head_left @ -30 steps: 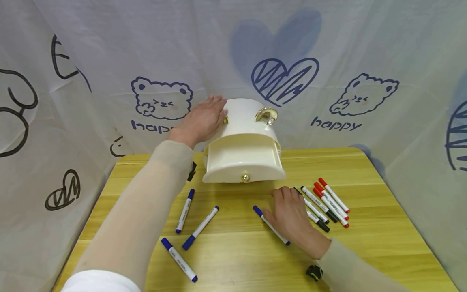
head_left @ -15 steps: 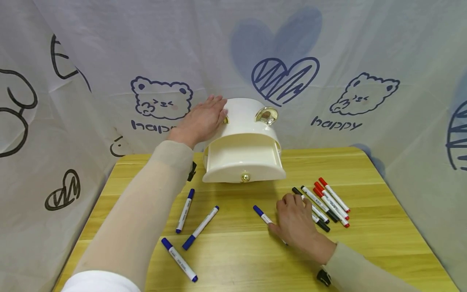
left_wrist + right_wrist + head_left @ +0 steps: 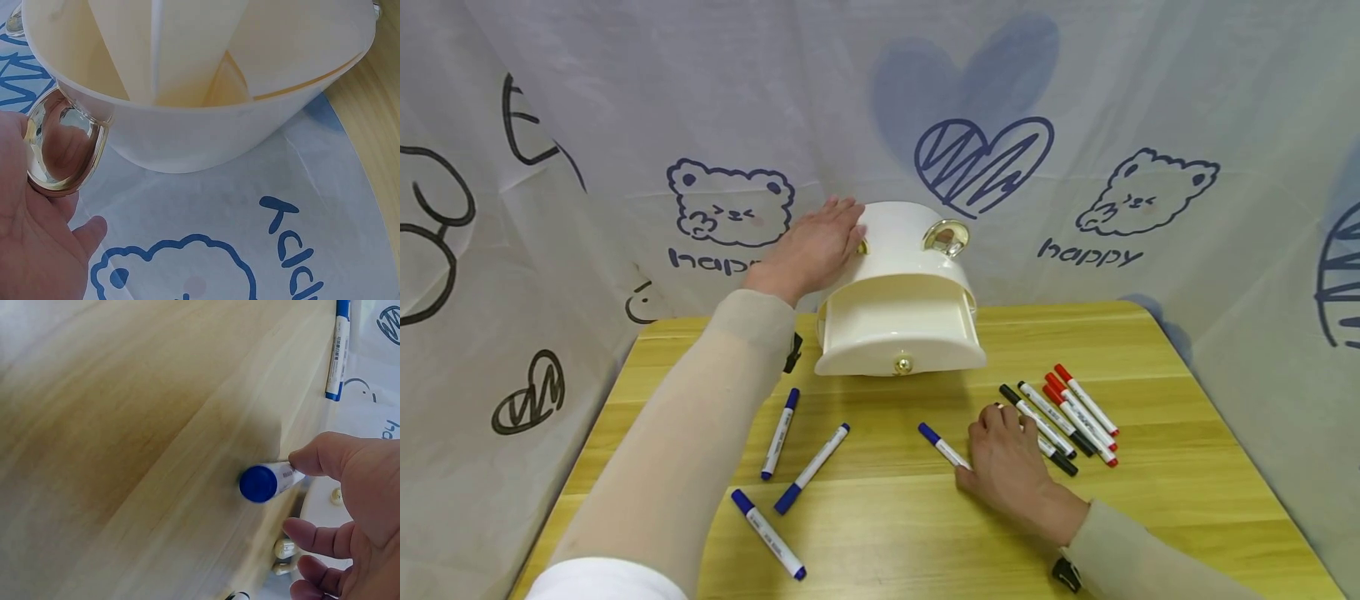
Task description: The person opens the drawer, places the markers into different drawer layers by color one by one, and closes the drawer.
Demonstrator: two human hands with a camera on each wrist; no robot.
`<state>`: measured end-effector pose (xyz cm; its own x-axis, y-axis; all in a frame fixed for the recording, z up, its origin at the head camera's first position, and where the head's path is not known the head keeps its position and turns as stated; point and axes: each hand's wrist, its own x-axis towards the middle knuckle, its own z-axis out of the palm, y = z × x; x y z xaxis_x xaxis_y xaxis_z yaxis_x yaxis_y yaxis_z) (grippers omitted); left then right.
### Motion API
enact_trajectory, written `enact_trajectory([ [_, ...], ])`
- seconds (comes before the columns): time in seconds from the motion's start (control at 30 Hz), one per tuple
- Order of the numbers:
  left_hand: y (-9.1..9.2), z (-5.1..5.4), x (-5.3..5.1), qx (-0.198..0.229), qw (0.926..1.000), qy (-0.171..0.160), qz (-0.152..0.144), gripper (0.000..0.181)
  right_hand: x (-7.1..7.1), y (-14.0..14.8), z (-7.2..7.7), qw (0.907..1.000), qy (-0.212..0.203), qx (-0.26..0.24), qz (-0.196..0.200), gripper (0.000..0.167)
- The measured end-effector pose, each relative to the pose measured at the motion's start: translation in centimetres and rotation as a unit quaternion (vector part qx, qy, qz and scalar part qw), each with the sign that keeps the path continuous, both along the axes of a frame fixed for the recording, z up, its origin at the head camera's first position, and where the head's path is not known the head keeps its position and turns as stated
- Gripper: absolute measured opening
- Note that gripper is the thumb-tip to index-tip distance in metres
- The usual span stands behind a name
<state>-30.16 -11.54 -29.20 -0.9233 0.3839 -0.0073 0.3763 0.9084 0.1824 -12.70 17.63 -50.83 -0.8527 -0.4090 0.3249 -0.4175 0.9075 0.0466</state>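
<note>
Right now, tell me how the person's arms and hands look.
The left hand and right hand wear no gloves. Beige sleeves reach both wrists, with white fabric higher on the left. A small black piece shows by each wrist.

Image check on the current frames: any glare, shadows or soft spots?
Head: soft shadow under the front of the white drawer, pale sheen on the near tabletop. Left wrist: mirror-like reflections on the round gold fitting. Right wrist: tabletop grain looks soft and smeared, with a blurry-edged shadow beside the blue-ended marker.
</note>
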Motion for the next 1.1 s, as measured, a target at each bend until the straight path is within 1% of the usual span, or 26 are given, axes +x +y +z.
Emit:
enact_trajectory([
  [0.1, -0.02, -0.04, -0.02, 0.000, 1.0000, 0.002, -0.001, 0.062, -0.11, 0.15, -0.04, 1.0000, 0.000, 0.004, 0.002, 0.042],
  [0.2, -0.11, -0.09, -0.05, 0.002, 1.0000, 0.002, -0.002, 0.062, -0.13, 0.31, -0.06, 0.9999, -0.009, 0.005, -0.001, 0.039],
  [0.33, -0.24, -0.12, -0.09, 0.005, 1.0000, 0.000, -0.002, 0.062, -0.13, 0.43, -0.19, 0.9997, -0.023, -0.002, -0.003, 0.035],
  [0.53, -0.27, -0.14, -0.14, 0.003, 1.0000, -0.001, -0.001, 0.062, -0.23, 0.42, -0.47, 0.9995, -0.032, -0.009, -0.001, 0.034],
  [0.67, -0.10, -0.13, -0.11, 0.004, 1.0000, -0.003, 0.001, 0.062, -0.26, 0.32, -0.52, 0.9992, -0.037, -0.013, -0.003, 0.030],
  [0.9, -0.01, -0.09, -0.10, 0.000, 1.0000, -0.001, 0.000, 0.062, -0.22, 0.20, -0.51, 0.9979, -0.060, -0.019, -0.016, 0.035],
  [1.1, -0.05, -0.02, -0.13, -0.001, 1.0000, -0.001, -0.001, 0.062, -0.14, 0.23, -0.59, 0.9974, -0.068, -0.021, -0.014, 0.036],
])
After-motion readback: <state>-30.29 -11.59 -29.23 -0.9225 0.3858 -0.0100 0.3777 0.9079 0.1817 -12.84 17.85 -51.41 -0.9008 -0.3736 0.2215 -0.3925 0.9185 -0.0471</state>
